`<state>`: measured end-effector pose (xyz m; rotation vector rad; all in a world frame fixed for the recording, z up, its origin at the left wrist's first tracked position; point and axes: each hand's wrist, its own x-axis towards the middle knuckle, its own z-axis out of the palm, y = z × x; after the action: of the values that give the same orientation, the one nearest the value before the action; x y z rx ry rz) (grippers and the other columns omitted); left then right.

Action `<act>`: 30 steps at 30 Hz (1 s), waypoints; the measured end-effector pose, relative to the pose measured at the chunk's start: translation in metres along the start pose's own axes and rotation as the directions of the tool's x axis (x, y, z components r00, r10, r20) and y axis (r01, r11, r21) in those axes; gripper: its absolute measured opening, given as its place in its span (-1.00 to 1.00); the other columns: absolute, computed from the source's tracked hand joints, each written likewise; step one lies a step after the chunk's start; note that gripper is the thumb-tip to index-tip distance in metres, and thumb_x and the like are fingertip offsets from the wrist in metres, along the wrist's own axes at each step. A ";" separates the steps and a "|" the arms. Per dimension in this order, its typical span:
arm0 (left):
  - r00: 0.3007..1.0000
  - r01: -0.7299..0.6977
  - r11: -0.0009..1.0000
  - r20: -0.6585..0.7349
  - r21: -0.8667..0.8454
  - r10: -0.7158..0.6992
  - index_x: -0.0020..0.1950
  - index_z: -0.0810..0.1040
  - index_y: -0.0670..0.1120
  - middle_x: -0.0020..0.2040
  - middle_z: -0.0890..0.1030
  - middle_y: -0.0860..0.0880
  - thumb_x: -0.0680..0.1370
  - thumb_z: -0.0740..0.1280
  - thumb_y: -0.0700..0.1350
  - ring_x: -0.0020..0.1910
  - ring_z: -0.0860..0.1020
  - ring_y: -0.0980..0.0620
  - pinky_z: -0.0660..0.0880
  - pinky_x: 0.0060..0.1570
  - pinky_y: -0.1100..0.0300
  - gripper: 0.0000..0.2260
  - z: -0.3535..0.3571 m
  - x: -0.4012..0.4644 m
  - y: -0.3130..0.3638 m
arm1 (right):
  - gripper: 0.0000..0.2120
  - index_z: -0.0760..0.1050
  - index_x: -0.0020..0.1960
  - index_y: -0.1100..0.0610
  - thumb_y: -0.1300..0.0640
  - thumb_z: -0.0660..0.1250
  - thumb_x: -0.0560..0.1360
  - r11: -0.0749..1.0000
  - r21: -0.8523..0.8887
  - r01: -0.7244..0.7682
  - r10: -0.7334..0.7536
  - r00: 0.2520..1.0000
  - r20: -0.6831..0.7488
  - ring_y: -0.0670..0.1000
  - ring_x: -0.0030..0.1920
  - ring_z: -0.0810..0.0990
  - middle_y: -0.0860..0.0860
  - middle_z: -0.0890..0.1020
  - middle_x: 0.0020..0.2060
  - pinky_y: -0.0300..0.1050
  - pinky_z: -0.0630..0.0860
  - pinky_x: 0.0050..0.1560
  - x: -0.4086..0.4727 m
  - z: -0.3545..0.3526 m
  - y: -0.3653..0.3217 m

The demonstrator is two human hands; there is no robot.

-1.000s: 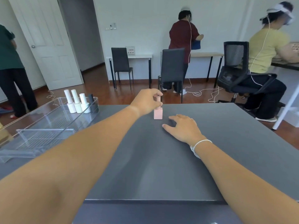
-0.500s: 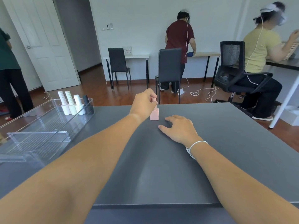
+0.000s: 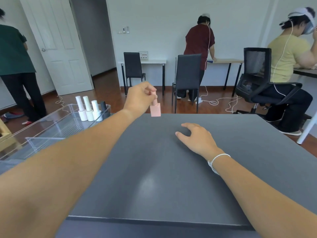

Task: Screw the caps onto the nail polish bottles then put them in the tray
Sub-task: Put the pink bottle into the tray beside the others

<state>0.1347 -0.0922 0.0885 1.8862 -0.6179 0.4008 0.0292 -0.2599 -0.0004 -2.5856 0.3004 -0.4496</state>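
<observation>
Lifted off the worktop [image 3: 163,169] since the earlier frame, the capped pink bottle [image 3: 155,109] is pinched by its cap in the left hand [image 3: 139,98] and remains to be placed beside four bottles [image 3: 92,109] standing in the tray [image 3: 42,134], the right hand [image 3: 197,138] resting open and empty.

The dark grey table [image 3: 154,169] lies bare between the two forearms and out to its right edge. At its left, the clear plastic tray [image 3: 51,127] is open-topped; its near and middle parts are free, while three white capped bottles [image 3: 88,110] and one black capped bottle [image 3: 104,109] crowd its far corner. A clear divider [image 3: 42,140] crosses the tray's near part.
</observation>
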 end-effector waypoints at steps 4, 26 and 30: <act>0.999 -0.018 1.000 -0.046 0.017 0.019 -0.28 0.50 0.05 -0.29 0.57 0.03 0.43 0.35 -0.31 -0.29 0.55 0.09 0.55 -0.12 0.23 -0.75 -0.056 0.014 -0.005 | -0.57 0.39 0.31 -0.04 -0.15 0.24 0.48 0.966 0.216 0.144 -0.141 0.990 -0.031 -0.04 0.33 0.38 -0.09 0.43 0.33 -0.21 0.27 0.23 0.004 0.019 -0.036; 0.952 0.214 0.964 -0.253 0.160 -0.170 -0.23 0.51 -0.01 -0.17 0.58 -0.06 0.46 0.37 -0.29 -0.17 0.60 0.01 0.59 -0.19 0.32 -0.81 -0.241 0.011 -0.095 | -0.71 0.54 0.16 0.03 -0.03 0.28 0.49 0.704 0.427 0.568 -0.607 0.793 -0.053 -0.23 0.25 0.31 -0.09 0.53 0.21 -0.62 0.05 0.19 0.031 0.118 -0.198; 0.941 0.272 0.946 -0.253 0.175 -0.223 -0.22 0.52 -0.02 -0.17 0.58 -0.06 0.46 0.35 -0.30 -0.20 0.59 0.01 0.59 -0.21 0.34 -0.81 -0.237 0.017 -0.115 | -0.78 0.59 0.06 0.09 0.03 0.31 0.48 0.680 0.460 0.571 -0.601 0.793 -0.097 -0.23 0.22 0.29 -0.03 0.58 0.15 -0.62 0.06 0.19 0.032 0.122 -0.198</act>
<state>0.2179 0.1579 0.1019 2.0485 -0.1826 0.5245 0.1281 -0.0477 0.0073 -2.1438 -0.6305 -0.5736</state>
